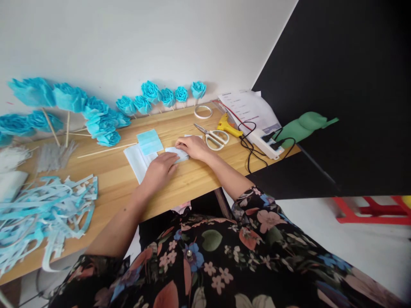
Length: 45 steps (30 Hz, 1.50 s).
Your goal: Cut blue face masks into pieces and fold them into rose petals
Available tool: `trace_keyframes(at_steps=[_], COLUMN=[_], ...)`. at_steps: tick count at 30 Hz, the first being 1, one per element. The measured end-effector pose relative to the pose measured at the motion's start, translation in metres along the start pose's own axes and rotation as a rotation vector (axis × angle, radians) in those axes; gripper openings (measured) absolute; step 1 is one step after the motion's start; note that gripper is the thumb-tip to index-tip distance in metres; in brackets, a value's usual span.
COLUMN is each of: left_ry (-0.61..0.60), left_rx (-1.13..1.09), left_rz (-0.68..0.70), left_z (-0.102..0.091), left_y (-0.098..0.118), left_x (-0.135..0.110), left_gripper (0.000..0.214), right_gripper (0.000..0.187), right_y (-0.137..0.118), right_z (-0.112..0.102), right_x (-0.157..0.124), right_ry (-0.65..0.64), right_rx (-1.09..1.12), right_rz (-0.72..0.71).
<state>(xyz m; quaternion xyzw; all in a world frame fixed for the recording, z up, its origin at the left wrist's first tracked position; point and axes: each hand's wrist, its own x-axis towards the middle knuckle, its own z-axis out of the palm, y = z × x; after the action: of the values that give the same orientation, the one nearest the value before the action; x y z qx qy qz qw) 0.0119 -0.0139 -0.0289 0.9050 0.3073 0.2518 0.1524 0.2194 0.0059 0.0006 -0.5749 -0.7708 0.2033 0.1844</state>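
A small, pale blue-white piece of sheet material [173, 150] lies on the table between my two hands. Curled over its near left side, the fingers of my left hand [161, 169] hold it against the wood. On its right side the fingers of my right hand [195, 147] are closed in a pinch on it, partly hiding it. Just left of my hands rests a stack of white sheets [135, 160], with a light blue square [150, 142] on top. White-handled scissors [216, 137] lie beyond my right hand.
Blue handmade flowers [150, 92] on sticks line the wall. A tangle of blue-white strips [48, 214] covers the table's left end. To the right are a tape roll [203, 112], a yellow glue gun [228, 125], a power strip [265, 143] with black cables and a green bottle [298, 128].
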Motion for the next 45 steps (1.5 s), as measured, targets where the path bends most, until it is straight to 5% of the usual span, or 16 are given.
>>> trace_keyframes(at_steps=[5,17,23,36,45], left_ry=[-0.068,0.015,0.006,0.035,0.052], left_rx=[0.036,0.063,0.052,0.043,-0.062], left_rz=[0.022,0.010,0.015,0.014,0.000], left_z=[-0.002,-0.001,0.001,0.001,0.000], left_y=[-0.002,-0.004,-0.007,-0.008,-0.010], left_x=[-0.001,-0.004,-0.003,-0.003,-0.001], left_gripper=[0.036,0.033,0.031,0.031,0.030], right_gripper=[0.021,0.021,0.022,0.016,0.015], right_y=[0.000,-0.003,-0.005,-0.026,-0.030], right_z=[0.004,0.001,-0.007,-0.017,-0.016], right_x=[0.001,-0.001,0.000,0.046,0.032], right_ry=[0.007,-0.013,0.053,-0.371,-0.353], right_rx=[0.007,-0.071,-0.186,-0.330,-0.352], right_rz=[-0.016,-0.006,-0.157,-0.080,-0.137])
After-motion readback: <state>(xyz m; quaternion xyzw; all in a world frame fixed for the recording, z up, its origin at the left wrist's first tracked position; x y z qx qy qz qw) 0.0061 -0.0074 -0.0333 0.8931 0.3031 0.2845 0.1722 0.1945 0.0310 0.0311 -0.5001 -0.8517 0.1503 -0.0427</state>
